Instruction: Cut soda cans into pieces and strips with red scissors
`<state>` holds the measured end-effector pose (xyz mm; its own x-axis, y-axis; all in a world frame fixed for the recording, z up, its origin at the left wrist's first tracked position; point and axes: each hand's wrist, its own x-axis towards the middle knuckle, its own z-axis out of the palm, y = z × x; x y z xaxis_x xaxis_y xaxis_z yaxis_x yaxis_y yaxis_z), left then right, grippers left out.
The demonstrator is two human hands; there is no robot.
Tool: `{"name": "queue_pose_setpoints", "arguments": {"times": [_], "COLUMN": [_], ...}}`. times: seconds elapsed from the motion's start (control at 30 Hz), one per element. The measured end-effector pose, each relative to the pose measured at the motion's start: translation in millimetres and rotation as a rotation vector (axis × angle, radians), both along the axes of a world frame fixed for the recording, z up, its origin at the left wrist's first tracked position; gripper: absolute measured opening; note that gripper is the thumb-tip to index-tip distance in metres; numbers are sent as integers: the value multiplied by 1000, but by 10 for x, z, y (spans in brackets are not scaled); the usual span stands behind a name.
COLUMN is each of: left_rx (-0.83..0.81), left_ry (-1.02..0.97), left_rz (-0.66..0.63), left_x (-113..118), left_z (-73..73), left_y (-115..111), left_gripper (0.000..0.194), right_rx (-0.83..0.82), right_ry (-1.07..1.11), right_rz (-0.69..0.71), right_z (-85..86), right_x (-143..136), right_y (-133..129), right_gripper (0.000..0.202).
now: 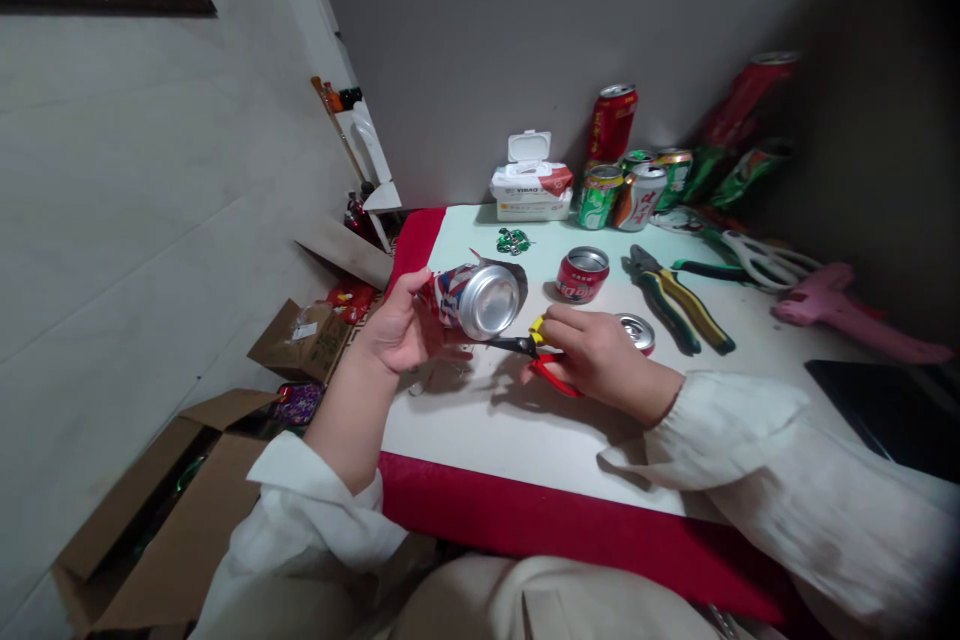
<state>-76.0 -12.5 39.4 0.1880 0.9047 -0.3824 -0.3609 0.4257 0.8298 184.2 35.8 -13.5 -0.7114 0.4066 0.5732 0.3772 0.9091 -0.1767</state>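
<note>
Red-handled scissors (541, 352) are gripped in the closed right hand (600, 355), blades meeting the cut edge of the can (472, 298). Left hand (401, 325) is wrapped around that can, held above the white mat (525, 430). Farther: can bottom (582, 274), pliers (675, 298), wipes pack (531, 182), upright cans (637, 185) at the wall.
</note>
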Motion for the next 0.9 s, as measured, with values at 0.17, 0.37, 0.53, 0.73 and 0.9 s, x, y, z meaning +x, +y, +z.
{"name": "queue_pose_setpoints", "arguments": {"times": [0.17, 0.37, 0.53, 0.73, 0.9], "left_rx": [26, 43, 2, -75, -73], "left_ry": [-19, -30, -78, -55, -40], "left_rz": [-65, -25, 74, 212, 230], "left_x": [-36, -5, 30, 56, 60], "left_z": [-35, -42, -42, -47, -71], "left_y": [19, 41, 58, 92, 112], "left_gripper": [63, 56, 48, 39, 38], "right_rx": [-164, -334, -423, -475, -465], "right_ry": [54, 136, 124, 92, 36], "right_rz": [46, 47, 8, -57, -100], "right_z": [16, 70, 99, 130, 182], "right_x": [-2, -56, -97, -146, -147], "right_y": [-5, -71, -142, -219, -246], "right_gripper": [36, 38, 40, 43, 46]}}
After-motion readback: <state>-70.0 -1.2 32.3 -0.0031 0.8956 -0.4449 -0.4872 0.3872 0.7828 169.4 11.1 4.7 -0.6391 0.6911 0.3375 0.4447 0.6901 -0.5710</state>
